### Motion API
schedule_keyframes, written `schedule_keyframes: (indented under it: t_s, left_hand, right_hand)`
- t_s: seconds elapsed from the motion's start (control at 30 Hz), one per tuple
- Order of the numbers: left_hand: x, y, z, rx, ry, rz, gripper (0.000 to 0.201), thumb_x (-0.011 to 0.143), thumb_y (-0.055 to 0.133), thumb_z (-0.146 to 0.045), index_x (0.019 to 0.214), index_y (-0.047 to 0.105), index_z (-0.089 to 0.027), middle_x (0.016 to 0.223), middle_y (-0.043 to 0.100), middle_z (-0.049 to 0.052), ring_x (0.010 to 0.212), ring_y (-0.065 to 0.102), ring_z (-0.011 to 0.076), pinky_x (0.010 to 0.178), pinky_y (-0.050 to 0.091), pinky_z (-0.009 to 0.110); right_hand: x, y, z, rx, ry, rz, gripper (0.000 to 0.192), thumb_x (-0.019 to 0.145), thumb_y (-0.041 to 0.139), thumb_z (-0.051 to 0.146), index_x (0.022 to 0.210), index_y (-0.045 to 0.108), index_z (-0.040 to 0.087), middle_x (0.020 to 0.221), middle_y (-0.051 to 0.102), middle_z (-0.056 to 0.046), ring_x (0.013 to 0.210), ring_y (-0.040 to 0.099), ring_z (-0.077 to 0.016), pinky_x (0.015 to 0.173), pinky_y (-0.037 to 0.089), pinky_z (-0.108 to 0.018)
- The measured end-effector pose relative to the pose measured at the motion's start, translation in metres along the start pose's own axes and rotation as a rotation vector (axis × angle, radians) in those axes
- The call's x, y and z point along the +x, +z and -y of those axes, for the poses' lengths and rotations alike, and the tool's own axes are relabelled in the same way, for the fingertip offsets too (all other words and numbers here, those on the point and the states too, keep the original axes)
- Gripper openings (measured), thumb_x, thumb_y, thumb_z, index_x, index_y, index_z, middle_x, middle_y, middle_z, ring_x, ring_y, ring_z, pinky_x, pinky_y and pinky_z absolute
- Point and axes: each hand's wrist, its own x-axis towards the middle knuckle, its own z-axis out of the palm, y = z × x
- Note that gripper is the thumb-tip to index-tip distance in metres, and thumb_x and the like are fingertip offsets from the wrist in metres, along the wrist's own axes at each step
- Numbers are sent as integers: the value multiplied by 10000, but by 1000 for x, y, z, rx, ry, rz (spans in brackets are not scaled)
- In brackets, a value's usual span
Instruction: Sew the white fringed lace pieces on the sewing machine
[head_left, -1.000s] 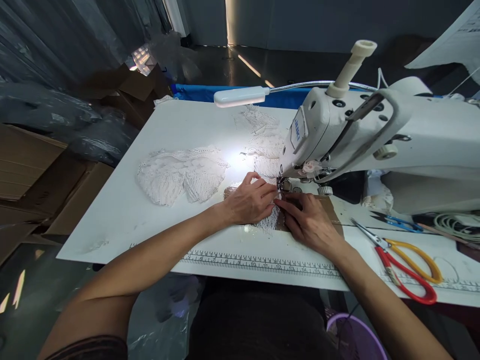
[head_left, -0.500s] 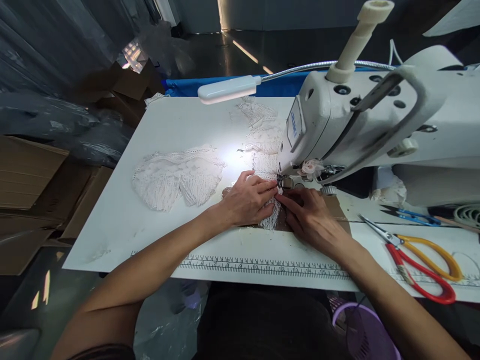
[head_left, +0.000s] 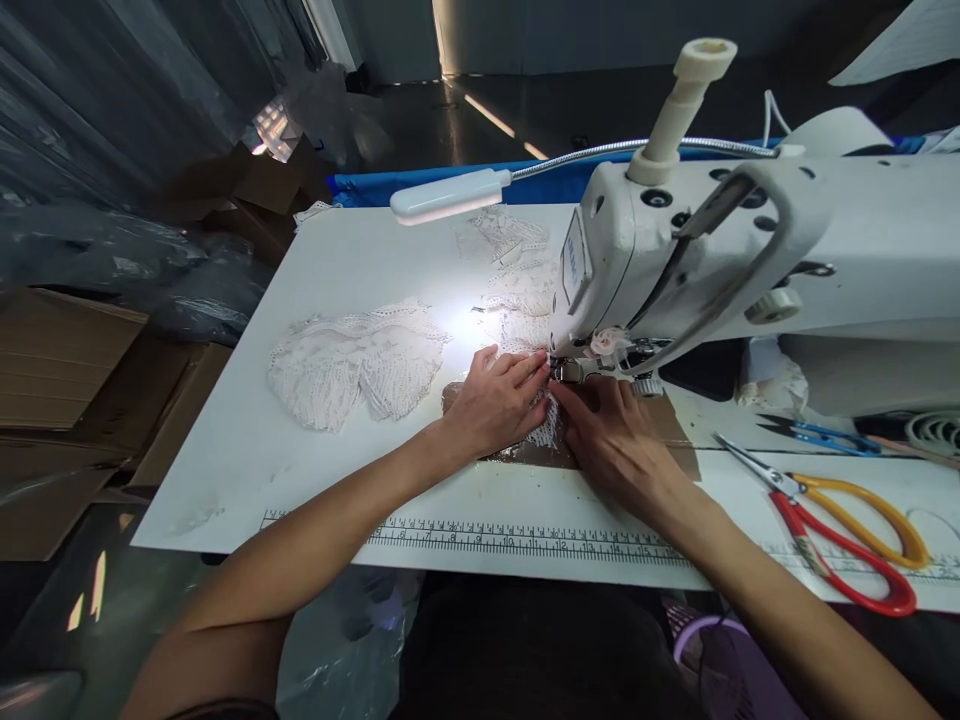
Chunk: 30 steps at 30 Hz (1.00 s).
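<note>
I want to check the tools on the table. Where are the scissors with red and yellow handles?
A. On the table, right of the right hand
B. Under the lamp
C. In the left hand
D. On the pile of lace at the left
A: the scissors lie flat on the table, to the right of the right hand, and neither hand touches them.

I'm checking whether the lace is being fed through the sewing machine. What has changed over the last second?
Both hands have slid forward with the lace piece: the left hand and right hand now lie closer to the presser foot, fingers flatter on the fabric. Nothing was picked up or released. The lace pile, scissors and lamp stayed put.
</note>
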Motion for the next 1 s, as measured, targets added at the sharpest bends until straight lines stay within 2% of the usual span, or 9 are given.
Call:
schedule_keyframes:
  t_s: [0.17, 0.27, 0.33, 0.43, 0.53, 0.6, 0.67, 0.83, 1.0]
  left_hand:
    - [4, -3, 1, -32, -47, -73, 322, 966, 440, -273, 1220, 596, -149, 1264, 620, 129, 1085, 557, 260, 941, 409, 465]
    - [22, -4, 18, -4, -157, -117, 303, 967, 405, -262, 1146, 613, -136, 1126, 632, 137, 949, 558, 246, 832, 428, 423]
    - [38, -3, 36, 7, -182, -59, 332, 991, 385, -325, 1127, 623, -138, 1046, 635, 131, 901, 563, 250, 808, 434, 427]
    - [54, -1, 61, -22, -185, 18, 414, 1018, 341, -395, 1161, 619, -125, 1136, 618, 162, 1027, 572, 297, 864, 453, 472]
    - [51, -4, 70, -86, -180, -31, 414, 1036, 309, -367, 1296, 545, -147, 1336, 545, 163, 1204, 527, 296, 960, 455, 488]
    - [40, -10, 65, -107, -143, -94, 388, 1030, 359, -351, 1326, 518, -158, 1390, 517, 156, 1249, 512, 275, 997, 455, 484]
    - [26, -17, 54, -129, -65, -114, 358, 1016, 415, -339, 1290, 538, -145, 1342, 558, 159, 1183, 562, 257, 958, 492, 475]
    - [-2, -26, 25, -297, 227, 54, 284, 974, 540, -323, 1185, 614, -148, 1133, 676, 118, 998, 640, 219, 853, 537, 422]
    - [-8, -21, 13, -346, 233, 106, 211, 956, 594, -343, 961, 684, -152, 1041, 688, 98, 943, 640, 211, 845, 515, 383]
  right_hand:
    - [-9, 4, -1, -38, -11, -7, 486, 899, 463, 207, 1383, 497, 241, 1163, 559, -174, 978, 472, -339, 737, 442, -450]
    - [-7, 2, 1, -46, -1, 3, 448, 907, 452, 209, 1347, 532, 231, 1145, 564, -174, 972, 474, -337, 732, 443, -452]
    - [-5, 0, 2, -44, 9, 8, 422, 910, 445, 197, 1317, 556, 217, 1151, 562, -183, 974, 480, -341, 731, 452, -463]
    - [-8, 0, 1, -6, 4, -1, 430, 917, 426, 178, 1329, 544, 217, 1154, 557, -187, 985, 496, -343, 732, 477, -476]
    - [-17, 0, -7, 148, -17, -25, 492, 921, 425, 179, 1410, 463, 220, 1175, 540, -177, 1045, 515, -341, 782, 513, -503]
    - [-25, 0, -16, 284, -33, -51, 533, 920, 438, 179, 1451, 414, 213, 1215, 518, -175, 1109, 519, -334, 854, 524, -517]
    - [-33, -1, -25, 394, -46, -83, 549, 922, 451, 174, 1467, 396, 212, 1253, 500, -171, 1149, 524, -317, 921, 521, -509]
    - [-42, -6, -37, 519, -32, -127, 478, 948, 465, 194, 1426, 453, 205, 1229, 535, -154, 1138, 557, -289, 961, 520, -486]
    - [-37, -6, -33, 553, -30, -121, 388, 938, 483, 201, 1317, 564, 207, 1192, 595, -136, 1118, 600, -285, 934, 539, -475]
